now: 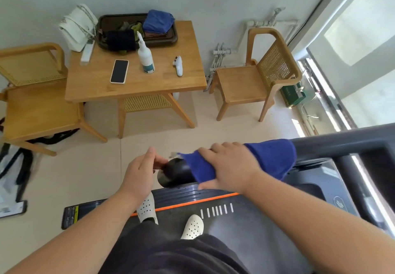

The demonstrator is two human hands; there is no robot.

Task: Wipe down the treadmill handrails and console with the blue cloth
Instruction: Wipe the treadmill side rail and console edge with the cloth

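Phone (119, 71), spray bottle (145, 56) on wooden table (171, 81).

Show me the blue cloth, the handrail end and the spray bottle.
blue cloth (271, 158): head view, on the draped fold.
handrail end (173, 173): head view, on the rounded black cap.
spray bottle (145, 57): head view, on its white body.

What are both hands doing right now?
Left hand: fingertips pinching the handrail end.
Right hand: closed over the blue cloth, wrapped around the handrail.

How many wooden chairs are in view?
2. One chair stands left of the table, cut off by the frame edge. The other chair stands right of it, near the window. More may lie out of frame.
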